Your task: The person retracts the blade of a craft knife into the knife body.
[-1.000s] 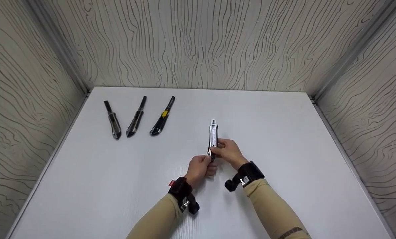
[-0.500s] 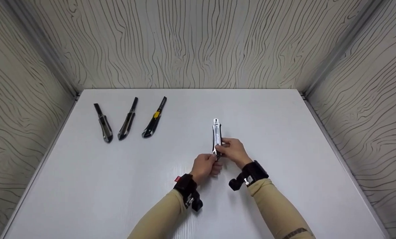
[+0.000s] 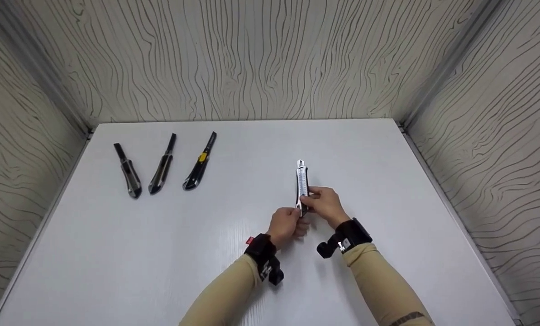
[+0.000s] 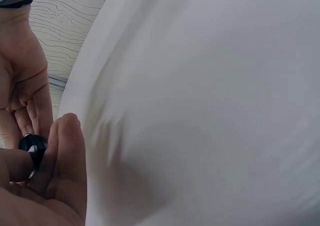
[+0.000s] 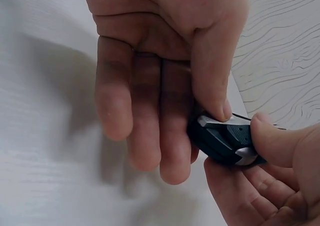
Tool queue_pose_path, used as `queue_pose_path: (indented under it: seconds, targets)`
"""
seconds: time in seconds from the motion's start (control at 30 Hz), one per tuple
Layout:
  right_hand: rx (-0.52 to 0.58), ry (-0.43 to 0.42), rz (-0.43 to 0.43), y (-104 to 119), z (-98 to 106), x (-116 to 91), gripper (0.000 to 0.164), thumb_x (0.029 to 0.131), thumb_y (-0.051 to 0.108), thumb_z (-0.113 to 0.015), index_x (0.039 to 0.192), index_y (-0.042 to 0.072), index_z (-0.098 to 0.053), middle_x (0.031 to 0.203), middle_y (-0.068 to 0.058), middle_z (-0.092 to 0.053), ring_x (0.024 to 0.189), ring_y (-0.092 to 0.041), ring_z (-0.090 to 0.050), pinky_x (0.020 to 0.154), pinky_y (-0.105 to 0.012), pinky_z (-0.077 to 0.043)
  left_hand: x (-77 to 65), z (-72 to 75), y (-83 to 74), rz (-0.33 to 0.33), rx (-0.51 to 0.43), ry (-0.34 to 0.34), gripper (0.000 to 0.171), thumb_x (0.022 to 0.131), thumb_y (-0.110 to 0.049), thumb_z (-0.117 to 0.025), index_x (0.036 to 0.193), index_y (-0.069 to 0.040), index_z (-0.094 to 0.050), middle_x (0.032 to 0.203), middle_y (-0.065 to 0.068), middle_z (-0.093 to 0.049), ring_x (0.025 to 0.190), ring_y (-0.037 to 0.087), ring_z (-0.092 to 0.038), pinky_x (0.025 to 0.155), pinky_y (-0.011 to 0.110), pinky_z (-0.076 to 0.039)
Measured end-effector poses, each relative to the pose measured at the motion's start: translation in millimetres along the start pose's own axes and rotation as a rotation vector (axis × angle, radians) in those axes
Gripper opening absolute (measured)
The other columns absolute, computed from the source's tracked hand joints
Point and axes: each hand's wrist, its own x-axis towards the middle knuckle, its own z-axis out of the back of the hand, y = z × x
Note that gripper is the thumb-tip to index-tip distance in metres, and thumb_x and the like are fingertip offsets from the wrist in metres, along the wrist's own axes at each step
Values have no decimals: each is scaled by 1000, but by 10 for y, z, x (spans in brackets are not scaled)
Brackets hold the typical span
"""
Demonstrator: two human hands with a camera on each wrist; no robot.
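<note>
In the head view, a silver-and-black snap-off utility knife (image 3: 302, 179) points away from me, a short metal tip at its far end. My left hand (image 3: 285, 225) pinches its near end between thumb and fingers. My right hand (image 3: 327, 203) grips the handle from the right side, thumb on top. The right wrist view shows the knife's dark rounded butt (image 5: 220, 141) between both hands' fingers. Only a small part of the butt (image 4: 34, 145) appears in the left wrist view; fingers hide the rest. Shadows on the table suggest the hands are raised above it.
Three more utility knives lie at the table's far left: a grey-black one (image 3: 131, 176), another grey-black one (image 3: 162, 170) and a black one with a yellow slider (image 3: 199, 167). Wood-patterned panels (image 3: 251, 59) enclose the white table (image 3: 129, 253) at the back and sides.
The head view has turned, so the table and lying knives shift left in it. Both hands and the held knife have moved right over the table. The grip looks the same.
</note>
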Motion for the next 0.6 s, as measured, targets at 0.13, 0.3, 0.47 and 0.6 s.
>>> queue_pose_path:
  seconds: [0.13,0.3,0.47,0.6]
  targets:
    - [21,-24,-15,-12,49,11,41,90,5,-65,127,-10,-57,107,-24,-70,81,-13,-70,74,-27,-59,44,-38,-12,-4,18,6,35,102,-17,-43,101,9,-66,87,18,-74,64,15,-67,60,31,-59]
    - [29,-28,-38,-34,95,25,43,91,5,-64,129,-11,-54,113,-26,-68,84,-14,-69,75,-27,-59,51,-60,-34,9,18,24,35,102,-18,-44,100,8,-67,85,17,-73,60,15,-64,57,32,-58]
    - [30,-40,-53,-68,131,62,43,91,5,-65,129,-10,-55,110,-24,-69,81,-12,-68,74,-27,-59,59,-12,-29,14,33,44,31,98,-16,-48,93,6,-69,77,12,-70,58,14,-61,55,31,-58]
    - [34,-34,-75,-97,167,83,45,91,5,-64,131,-11,-52,111,-24,-68,79,-11,-67,74,-27,-59,60,44,-21,12,63,45,29,96,-13,-49,91,7,-69,74,11,-69,56,13,-61,55,30,-58]
